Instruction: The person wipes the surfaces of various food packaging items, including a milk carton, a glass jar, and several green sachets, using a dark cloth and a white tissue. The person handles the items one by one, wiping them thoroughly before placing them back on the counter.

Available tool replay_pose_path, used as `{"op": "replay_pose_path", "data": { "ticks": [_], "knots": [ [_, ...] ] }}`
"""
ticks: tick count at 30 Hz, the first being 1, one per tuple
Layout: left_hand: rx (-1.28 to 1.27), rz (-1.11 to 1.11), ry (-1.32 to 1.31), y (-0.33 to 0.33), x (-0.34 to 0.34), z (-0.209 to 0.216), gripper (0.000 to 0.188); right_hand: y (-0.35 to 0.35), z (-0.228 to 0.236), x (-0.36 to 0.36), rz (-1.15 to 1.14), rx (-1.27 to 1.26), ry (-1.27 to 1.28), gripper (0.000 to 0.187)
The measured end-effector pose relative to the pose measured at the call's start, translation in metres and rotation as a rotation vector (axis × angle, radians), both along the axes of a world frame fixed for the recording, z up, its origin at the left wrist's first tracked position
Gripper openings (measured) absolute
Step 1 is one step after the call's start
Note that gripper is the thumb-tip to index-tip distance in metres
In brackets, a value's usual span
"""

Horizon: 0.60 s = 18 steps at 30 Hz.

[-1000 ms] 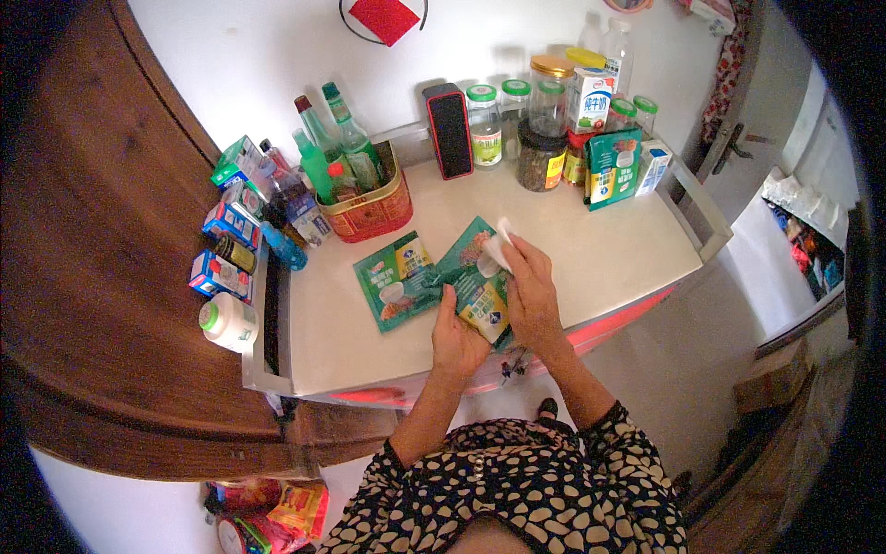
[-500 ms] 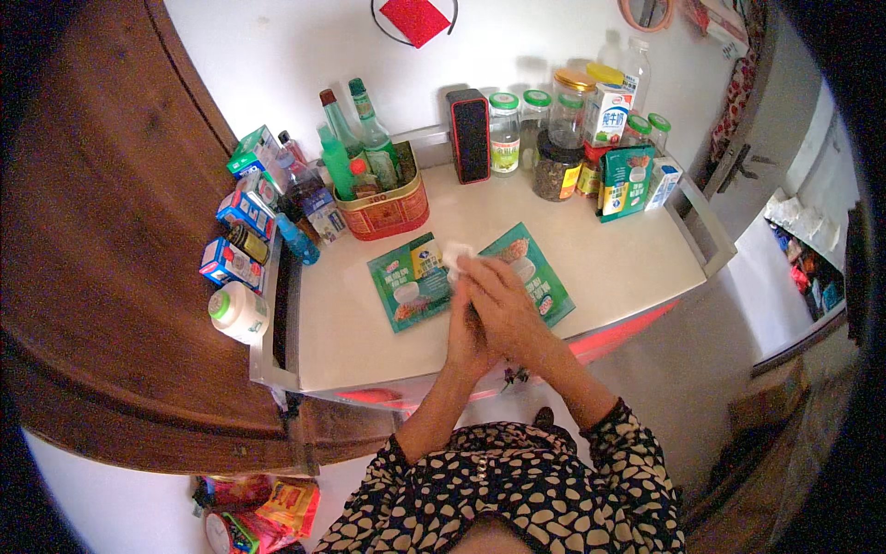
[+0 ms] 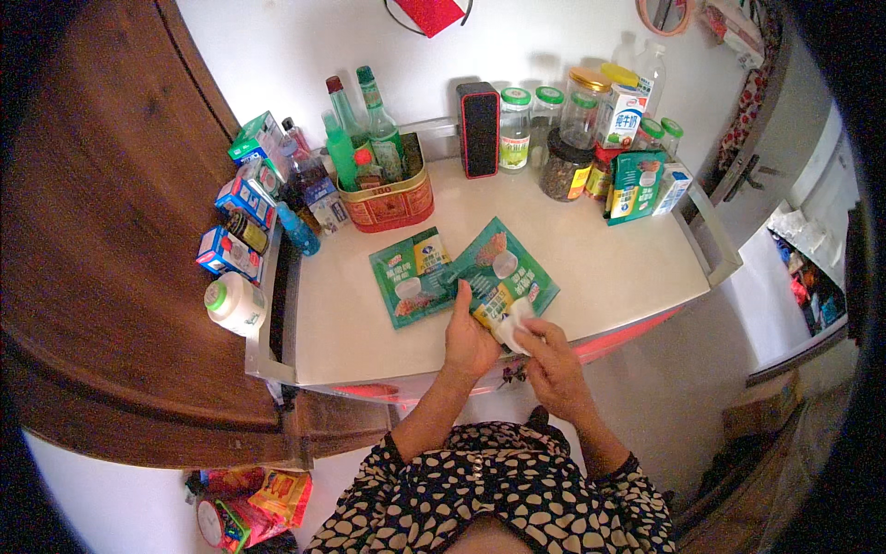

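My left hand [image 3: 469, 342] grips the lower left edge of a green flat packet [image 3: 503, 268], thumb on top and fingers hidden beneath. My right hand [image 3: 556, 369] pinches a crumpled white wipe or tissue [image 3: 514, 325] and presses it on the packet's near end, over its yellow patch. A second green packet [image 3: 403, 294] of the same look lies flat on the pale tabletop [image 3: 341, 351] to the left, its right edge next to the held one. A third green packet [image 3: 635, 189] stands upright at the back right, leaning on other goods.
A red tin [image 3: 392, 205] with green bottles stands at the back left, a black-red speaker [image 3: 479, 129] behind the middle. Glass jars [image 3: 515, 129] and a milk carton [image 3: 620, 118] line the back right. Boxes and a white bottle [image 3: 235, 303] edge the left; metal rails [image 3: 718, 242] bound the sides.
My right hand has moved down and right with the white wipe, from the packet's left corner to its near end. The packet has turned and shifted slightly left.
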State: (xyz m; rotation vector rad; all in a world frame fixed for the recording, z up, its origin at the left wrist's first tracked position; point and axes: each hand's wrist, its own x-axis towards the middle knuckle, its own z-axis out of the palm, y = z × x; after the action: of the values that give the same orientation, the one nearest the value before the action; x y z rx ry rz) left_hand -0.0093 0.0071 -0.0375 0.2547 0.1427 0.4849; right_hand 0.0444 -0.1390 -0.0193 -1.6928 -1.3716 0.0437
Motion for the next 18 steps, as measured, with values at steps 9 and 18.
{"op": "replay_pose_path", "data": {
  "ticks": [9, 18],
  "knots": [
    [-0.008, 0.044, 0.033, -0.009, 0.000, 0.025, 0.055, 0.097, 0.012, 0.026, -0.133, 0.191, -0.346, 0.036],
    [0.010, 0.146, 0.043, -0.001, -0.007, -0.007, 0.061, 0.043, 0.010, 0.010, 0.241, 0.107, -0.423, 0.037]
  ]
}}
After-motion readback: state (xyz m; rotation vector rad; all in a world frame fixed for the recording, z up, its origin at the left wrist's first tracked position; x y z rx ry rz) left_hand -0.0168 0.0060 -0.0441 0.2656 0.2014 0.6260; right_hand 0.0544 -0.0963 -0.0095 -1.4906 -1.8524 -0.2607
